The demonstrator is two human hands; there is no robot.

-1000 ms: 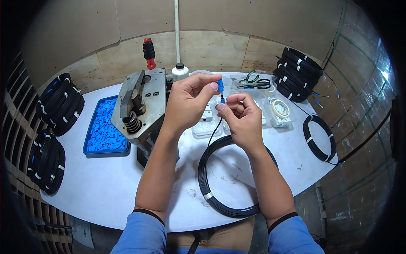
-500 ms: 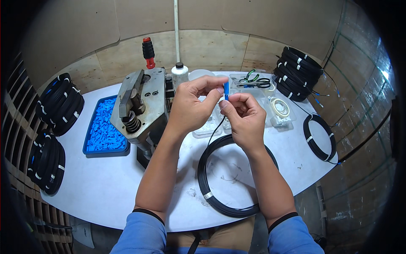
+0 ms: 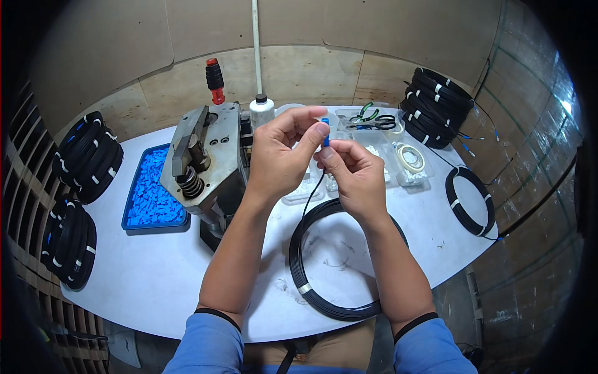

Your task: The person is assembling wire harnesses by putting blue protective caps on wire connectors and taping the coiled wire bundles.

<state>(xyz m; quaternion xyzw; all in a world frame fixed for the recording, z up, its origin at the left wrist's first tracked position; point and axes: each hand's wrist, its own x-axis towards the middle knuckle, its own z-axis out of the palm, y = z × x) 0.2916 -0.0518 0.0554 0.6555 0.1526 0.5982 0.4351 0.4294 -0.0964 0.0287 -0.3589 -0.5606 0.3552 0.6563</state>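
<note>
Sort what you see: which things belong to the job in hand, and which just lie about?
Job, likely: left hand, right hand, blue piece, cable, coil, perhaps tray.

Apparently lying about: press, bottle, scissors, tape.

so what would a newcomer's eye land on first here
Likely the left hand and right hand at centre, pinching a small blue fitting, with a black cable coil partly beneath the right forearm. Next, at left, the tray of bright blue pieces beside the bulky metal machine.
</note>
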